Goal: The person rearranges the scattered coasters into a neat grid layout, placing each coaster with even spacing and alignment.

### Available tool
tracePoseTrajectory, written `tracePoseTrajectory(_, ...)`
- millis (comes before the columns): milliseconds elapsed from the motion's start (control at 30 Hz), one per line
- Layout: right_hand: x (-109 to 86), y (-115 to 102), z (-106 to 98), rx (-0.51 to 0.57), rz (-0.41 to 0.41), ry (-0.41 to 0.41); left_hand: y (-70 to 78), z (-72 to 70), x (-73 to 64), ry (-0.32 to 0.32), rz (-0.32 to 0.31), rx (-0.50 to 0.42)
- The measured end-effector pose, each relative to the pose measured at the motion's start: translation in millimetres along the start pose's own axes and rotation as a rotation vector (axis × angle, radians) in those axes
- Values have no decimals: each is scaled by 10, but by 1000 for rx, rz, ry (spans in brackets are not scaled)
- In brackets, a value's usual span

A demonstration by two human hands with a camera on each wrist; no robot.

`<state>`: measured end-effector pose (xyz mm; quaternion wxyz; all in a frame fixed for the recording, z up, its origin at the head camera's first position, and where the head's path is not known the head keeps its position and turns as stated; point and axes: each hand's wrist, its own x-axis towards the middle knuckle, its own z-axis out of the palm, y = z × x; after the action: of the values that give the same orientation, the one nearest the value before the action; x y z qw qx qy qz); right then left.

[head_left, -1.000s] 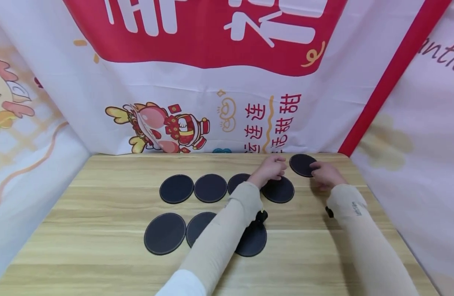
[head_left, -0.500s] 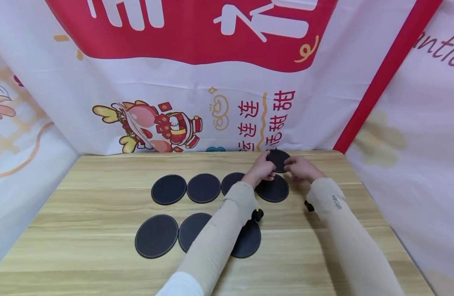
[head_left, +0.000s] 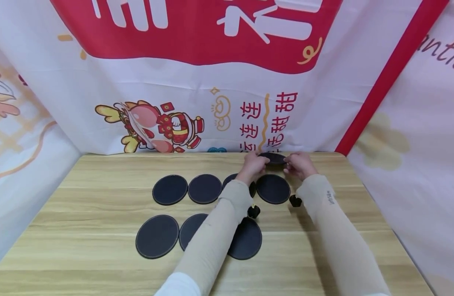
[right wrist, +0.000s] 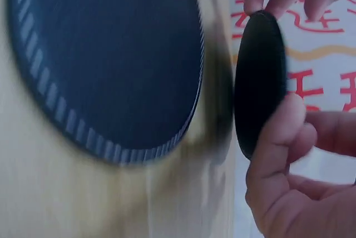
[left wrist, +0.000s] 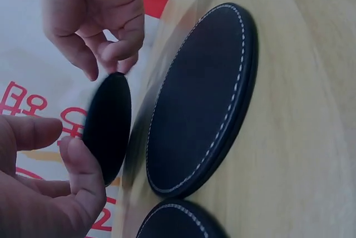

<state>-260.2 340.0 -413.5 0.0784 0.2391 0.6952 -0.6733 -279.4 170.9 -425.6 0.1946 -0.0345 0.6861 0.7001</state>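
Note:
A round black coaster (head_left: 274,158) is tilted up at the back of the table, held between both hands. My left hand (head_left: 252,166) pinches its left edge between thumb and fingers. On the opposite edge, my right hand (head_left: 301,165) has thumb and fingertips gripping it. Seen in the left wrist view, the held coaster (left wrist: 109,129) is nearly edge-on, beside a flat coaster (left wrist: 200,99) with white stitching. The right wrist view also has the held coaster (right wrist: 260,82) in it, thumb along its near edge. In front of the hands lies the rightmost coaster (head_left: 273,189) of a row.
Further left in that row are more black coasters (head_left: 170,189), side by side. A nearer row of coasters (head_left: 157,237) is partly covered by the left sleeve (head_left: 208,238). A printed cloth (head_left: 197,78) hangs right behind the wooden table (head_left: 82,230).
The coaster has moved left from the back right and is now tilted up. Both hands have come together on its two edges; earlier only the right hand was at it.

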Motion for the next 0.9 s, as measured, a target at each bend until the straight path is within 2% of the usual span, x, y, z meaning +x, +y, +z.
tracePoseTrajectory(133,-20,-35,70,146,31,11,18,-16,-20,67,36,85)
tracePoseTrajectory(200,-52,-54,88,166,45,-20,22,-31,-28,92,68,135)
tracePoseTrajectory(333,-115,-48,106,95,12,-101,40,-70,-54,145,120,154)
tracePoseTrajectory(433,-165,-18,103,44,-38,-151,62,-93,-85,164,146,125)
tracePoseTrajectory(767,-424,23,-47,49,-162,-290,153,-152,-273,139,223,90)
tracePoseTrajectory(900,-560,40,-111,76,-150,-333,169,-168,-386,89,236,60)
